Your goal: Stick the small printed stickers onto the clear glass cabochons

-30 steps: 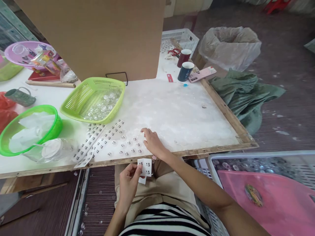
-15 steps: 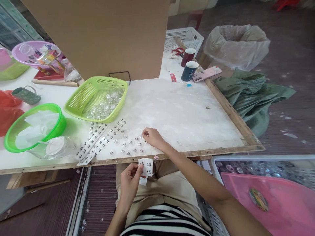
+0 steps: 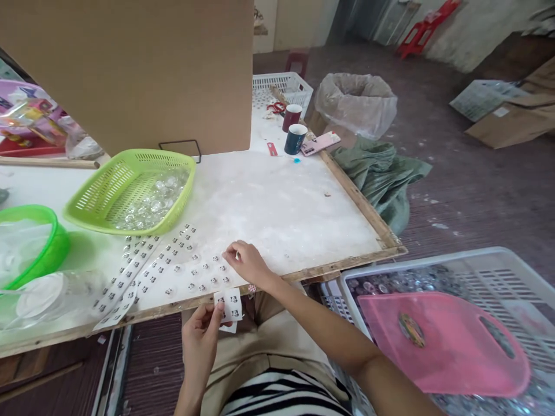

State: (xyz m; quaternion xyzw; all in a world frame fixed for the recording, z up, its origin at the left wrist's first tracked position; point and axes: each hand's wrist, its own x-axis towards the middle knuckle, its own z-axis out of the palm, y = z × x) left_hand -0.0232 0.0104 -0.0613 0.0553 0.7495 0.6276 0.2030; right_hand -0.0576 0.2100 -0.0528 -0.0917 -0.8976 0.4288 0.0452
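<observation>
My left hand [image 3: 202, 332] pinches a small white sticker sheet [image 3: 235, 299] just in front of the table's edge. Black printed figures show on the sheet, and a second pale piece hangs below it. Over the table, my right hand [image 3: 249, 264] has thumb and forefinger drawn together; what lies between them, if anything, is too small to make out. Just left of those fingertips are several small clear pieces [image 3: 213, 280] bearing the same black figure. Longer sticker strips [image 3: 145, 254] lie farther left. Behind them stands a lime-green basket [image 3: 87, 199] holding clear rounded pieces [image 3: 150, 202].
A cardboard sheet [image 3: 173, 75] stands upright at the back. Two mugs [image 3: 295, 140] and a pink phone [image 3: 321, 143] are near the wooden edge [image 3: 355, 199]. At left are a green bowl [image 3: 60, 248] and a plastic cup [image 3: 41, 297]. A white crate [image 3: 481, 260] with a pink board [image 3: 455, 352] sits right.
The view has turned right, so the table's things appear farther left and more of the crate shows. My left hand still holds the sticker sheet; my right hand stays beside the clear pieces.
</observation>
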